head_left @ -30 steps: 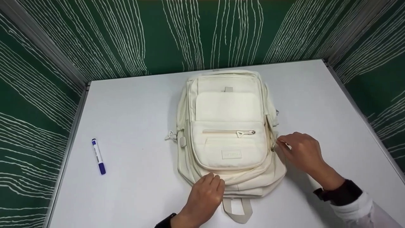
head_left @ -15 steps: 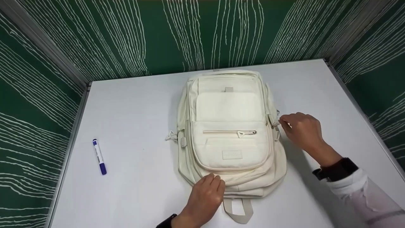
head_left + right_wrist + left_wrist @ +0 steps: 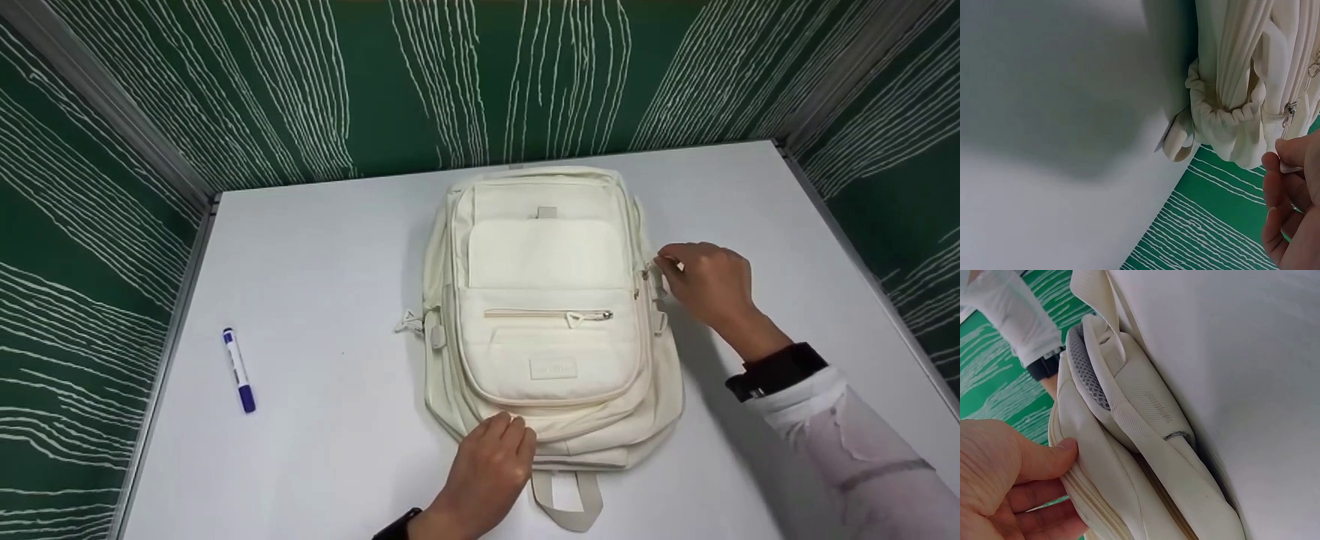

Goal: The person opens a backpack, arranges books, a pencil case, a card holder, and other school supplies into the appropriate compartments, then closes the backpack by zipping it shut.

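A cream backpack [image 3: 551,255] lies front side up on the white table, its loop handle [image 3: 587,501] towards the near edge. My left hand [image 3: 487,469] pinches the fabric beside a zipper [image 3: 1092,495] at the bag's near end, thumb on top in the left wrist view. At the bag's right side, my right hand [image 3: 709,281] pinches a zipper pull between thumb and forefinger. In the right wrist view its metal slider [image 3: 1290,108] sits on the zipper track just above the fingers. A second zipper pull [image 3: 576,320] lies on the front pocket.
A white marker with a purple cap [image 3: 240,371] lies on the table [image 3: 322,270] left of the bag. Green panels [image 3: 405,82] with white lines stand along the table's back and sides. A side strap end [image 3: 1178,138] sticks out near the elastic pocket.
My right hand has moved up along the bag's right side with the zipper pull, away from the near edge. The side gap behind it has closed. My left hand keeps its place.
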`<state>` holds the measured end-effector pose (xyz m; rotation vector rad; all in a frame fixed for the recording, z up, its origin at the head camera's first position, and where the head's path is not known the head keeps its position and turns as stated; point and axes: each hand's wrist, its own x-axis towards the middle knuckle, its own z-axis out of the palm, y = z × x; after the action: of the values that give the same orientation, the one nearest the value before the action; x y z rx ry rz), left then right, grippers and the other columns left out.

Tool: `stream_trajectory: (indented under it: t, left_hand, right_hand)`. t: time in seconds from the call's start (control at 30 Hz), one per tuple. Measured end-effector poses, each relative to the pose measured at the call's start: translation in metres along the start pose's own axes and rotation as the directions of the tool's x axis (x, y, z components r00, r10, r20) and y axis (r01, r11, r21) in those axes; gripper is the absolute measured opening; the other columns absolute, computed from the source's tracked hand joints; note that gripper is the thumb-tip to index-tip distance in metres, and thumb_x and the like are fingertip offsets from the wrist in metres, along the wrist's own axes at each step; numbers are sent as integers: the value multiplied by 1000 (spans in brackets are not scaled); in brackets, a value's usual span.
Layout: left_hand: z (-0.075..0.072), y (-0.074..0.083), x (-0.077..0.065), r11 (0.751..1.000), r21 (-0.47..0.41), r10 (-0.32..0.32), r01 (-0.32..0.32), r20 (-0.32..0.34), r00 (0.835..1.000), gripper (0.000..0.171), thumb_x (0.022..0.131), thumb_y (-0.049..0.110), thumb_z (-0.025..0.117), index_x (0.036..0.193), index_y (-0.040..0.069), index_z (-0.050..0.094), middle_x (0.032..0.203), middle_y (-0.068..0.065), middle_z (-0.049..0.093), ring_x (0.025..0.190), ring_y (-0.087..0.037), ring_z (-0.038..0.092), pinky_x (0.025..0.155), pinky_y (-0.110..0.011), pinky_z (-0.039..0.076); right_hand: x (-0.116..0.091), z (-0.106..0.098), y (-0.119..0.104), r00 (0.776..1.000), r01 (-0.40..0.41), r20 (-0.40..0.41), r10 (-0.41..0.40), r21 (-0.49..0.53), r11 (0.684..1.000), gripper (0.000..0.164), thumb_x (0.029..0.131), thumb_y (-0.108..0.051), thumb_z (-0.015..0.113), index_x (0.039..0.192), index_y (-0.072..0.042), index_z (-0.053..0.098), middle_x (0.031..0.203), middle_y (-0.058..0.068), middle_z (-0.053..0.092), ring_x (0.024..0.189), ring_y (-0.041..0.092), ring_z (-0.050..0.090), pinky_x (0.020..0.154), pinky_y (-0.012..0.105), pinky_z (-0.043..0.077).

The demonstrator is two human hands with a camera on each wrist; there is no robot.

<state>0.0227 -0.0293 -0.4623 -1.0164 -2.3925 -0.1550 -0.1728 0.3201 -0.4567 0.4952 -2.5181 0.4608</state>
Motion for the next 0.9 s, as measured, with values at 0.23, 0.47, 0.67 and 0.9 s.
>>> stream_trajectory:
  t: [0.23, 0.47, 0.67, 0.9]
  left_hand:
    - [0, -1, 0, 1000, 12, 5, -5, 7, 1000, 12, 85, -2, 63, 82, 7, 72, 78, -1, 63, 77, -13, 59, 78, -23, 55]
    - [-1, -2, -1, 999, -34, -1, 3, 47, 999, 18, 75, 2, 87, 88, 5, 76, 86, -4, 70, 85, -14, 65, 82, -24, 58]
    - [-2, -2, -1, 1000, -25, -7, 8, 52, 999, 17, 76, 3, 87, 89, 6, 76, 88, -5, 70, 87, -15, 66, 82, -25, 57]
    - [-2, -2, -1, 1000, -9, 6, -5, 48, 999, 12, 81, 4, 83, 89, 7, 76, 89, -4, 71, 90, -14, 67, 82, -23, 57]
  right_hand:
    - [1, -1, -1, 984, -130, 131, 123, 48, 990, 10, 92, -8, 77, 99, -2, 79, 83, 16, 75, 67, 33, 67, 50, 50, 47]
    - [1, -6, -2, 995, -43, 96, 32, 116, 992, 29, 88, -4, 81, 115, 5, 74, 114, 24, 73, 100, 44, 66, 74, 57, 53]
    - [2, 0, -10, 982, 110, 122, -143, 239, 965, 41, 85, 3, 83, 124, 5, 72, 123, 21, 72, 114, 43, 63, 94, 56, 50]
    - [0, 7, -13, 962, 180, 159, -220, 234, 955, 34, 83, 7, 82, 116, 0, 76, 120, 20, 73, 110, 42, 64, 90, 55, 51]
